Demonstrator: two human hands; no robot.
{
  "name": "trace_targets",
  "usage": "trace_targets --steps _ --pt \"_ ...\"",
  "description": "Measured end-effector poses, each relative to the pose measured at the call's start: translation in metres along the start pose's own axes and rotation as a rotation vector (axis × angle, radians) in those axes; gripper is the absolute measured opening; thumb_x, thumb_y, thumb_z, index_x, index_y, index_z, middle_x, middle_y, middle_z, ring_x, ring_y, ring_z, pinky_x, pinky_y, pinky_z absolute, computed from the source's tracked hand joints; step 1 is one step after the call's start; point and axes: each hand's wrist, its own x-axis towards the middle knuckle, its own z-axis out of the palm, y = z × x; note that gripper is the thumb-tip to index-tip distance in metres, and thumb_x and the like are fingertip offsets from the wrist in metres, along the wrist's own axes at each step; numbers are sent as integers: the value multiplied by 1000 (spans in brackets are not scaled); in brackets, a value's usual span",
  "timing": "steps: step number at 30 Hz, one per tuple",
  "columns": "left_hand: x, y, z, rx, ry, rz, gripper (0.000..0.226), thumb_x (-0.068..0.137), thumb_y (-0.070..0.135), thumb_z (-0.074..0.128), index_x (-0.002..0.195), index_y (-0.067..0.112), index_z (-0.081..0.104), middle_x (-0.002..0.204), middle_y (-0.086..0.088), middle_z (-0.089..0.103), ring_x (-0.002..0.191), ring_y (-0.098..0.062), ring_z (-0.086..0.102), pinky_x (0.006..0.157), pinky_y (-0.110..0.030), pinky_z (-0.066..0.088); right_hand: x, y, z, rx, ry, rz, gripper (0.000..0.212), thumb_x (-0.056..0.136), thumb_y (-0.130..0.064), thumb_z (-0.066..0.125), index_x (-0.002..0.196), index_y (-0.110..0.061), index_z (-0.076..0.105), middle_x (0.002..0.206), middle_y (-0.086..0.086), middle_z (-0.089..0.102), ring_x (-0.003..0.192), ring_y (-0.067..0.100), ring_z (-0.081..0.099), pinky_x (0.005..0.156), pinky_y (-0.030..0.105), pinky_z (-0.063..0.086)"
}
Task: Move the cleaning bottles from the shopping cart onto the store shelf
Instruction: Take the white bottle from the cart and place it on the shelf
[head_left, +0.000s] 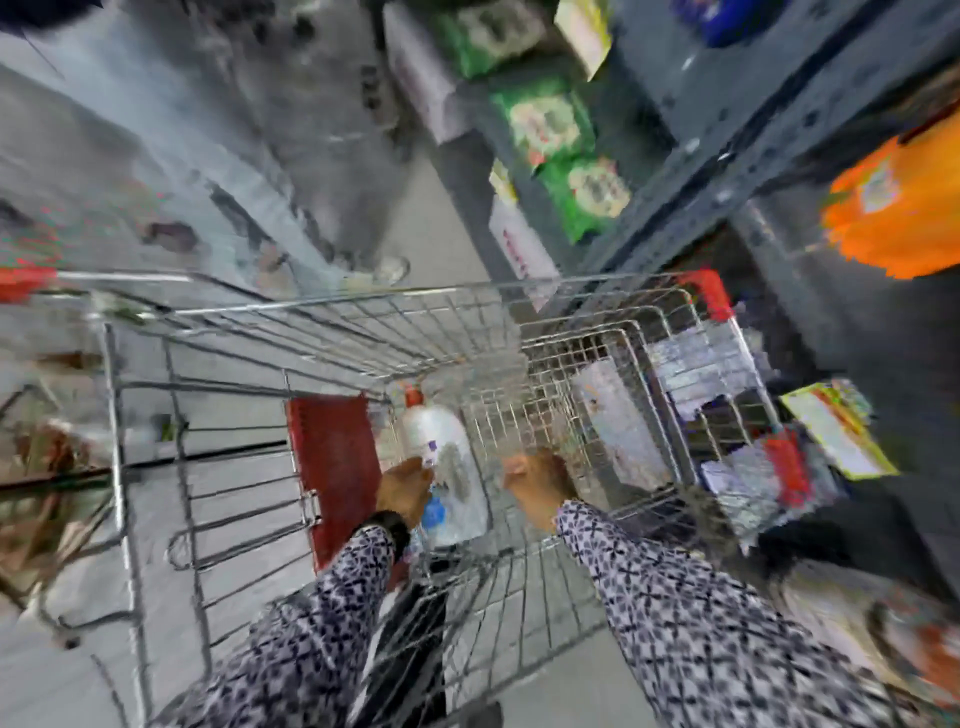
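The picture is heavily blurred. A wire shopping cart (363, 322) fills the middle, with a white cleaning bottle (447, 457) with a red cap lying inside it. My left hand (402, 488) is down in the cart, touching the left side of that bottle near a blue patch; whether it grips the bottle is unclear. My right hand (537, 486) is in the cart to the bottle's right, fingers curled, apart from the bottle. Both sleeves are patterned. The store shelf (737, 171) rises at the right.
Green packets (550, 124) and an orange pack (893, 213) sit on the shelving at upper right. Mixed packets (727, 415) lie beside the cart's right wall. A red flap (337, 467) stands inside the cart left of the bottle. Grey floor stretches to the left.
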Motion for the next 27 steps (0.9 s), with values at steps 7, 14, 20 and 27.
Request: trace_targets --steps 7,14,20,27 --pt "58 -36 21 -134 36 -260 28 104 11 50 100 -4 73 102 -34 71 108 -40 67 74 -29 57 75 5 74 -34 -59 124 18 91 -19 73 80 -7 78 82 11 77 74 26 73 58 19 48" --pt "47 -46 29 -211 100 -193 35 107 17 47 132 0 65 122 -15 73 93 -21 71 78 -19 55 91 -5 96 -66 66 230 17 83 -22 84 89 -8 75 89 7 77 78 26 69 63 34 61" --pt "22 -32 25 -359 56 -159 26 107 17 49 133 15 53 113 -10 71 83 -4 77 73 -25 63 69 -11 51 -20 31 174 22 78 -16 82 64 -12 67 52 -7 56 47 7 60 37 17 42" --pt "-81 46 7 -363 -273 34 31 104 15 55 132 1 55 76 6 77 50 -3 69 42 -18 51 -64 -12 -55 429 115 11 27 66 -2 82 52 -23 71 55 -6 67 50 9 59 48 23 45"
